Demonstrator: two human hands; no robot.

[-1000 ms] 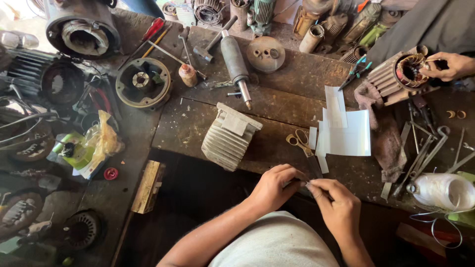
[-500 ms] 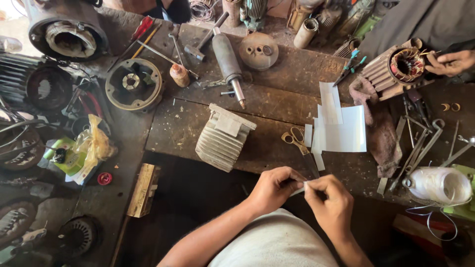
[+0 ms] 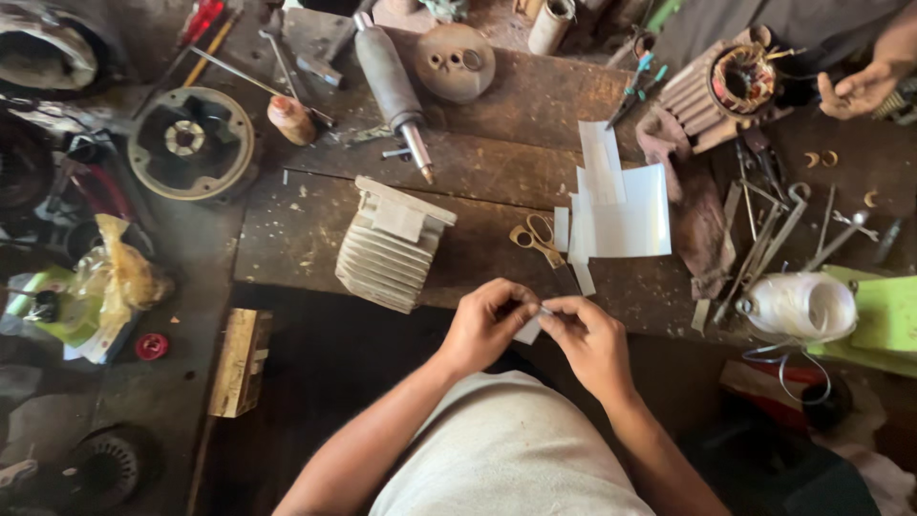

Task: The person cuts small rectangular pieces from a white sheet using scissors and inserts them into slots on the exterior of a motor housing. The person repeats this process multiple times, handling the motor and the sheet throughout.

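Note:
My left hand (image 3: 485, 323) and my right hand (image 3: 589, 339) meet at the near edge of the wooden workbench (image 3: 478, 172). Together they pinch a small white paper strip (image 3: 530, 328) between the fingertips. Just beyond them lie yellow-handled scissors (image 3: 537, 239) and a stack of white paper sheets (image 3: 616, 210). A ribbed cream motor housing (image 3: 390, 247) sits to the left of the scissors.
A motor rotor shaft (image 3: 394, 88), a round end cover (image 3: 457, 61) and hand tools lie at the back. Another person's hand (image 3: 858, 91) touches a wound stator (image 3: 728, 91) at the right. Wrenches (image 3: 774, 234), a white cord spool (image 3: 802, 306) and a wooden block (image 3: 239, 361) lie around.
The view has shifted slightly forward and down. My hands stay together on the paper strip, with the fingers working it a little; the other person's hand stays at the stator.

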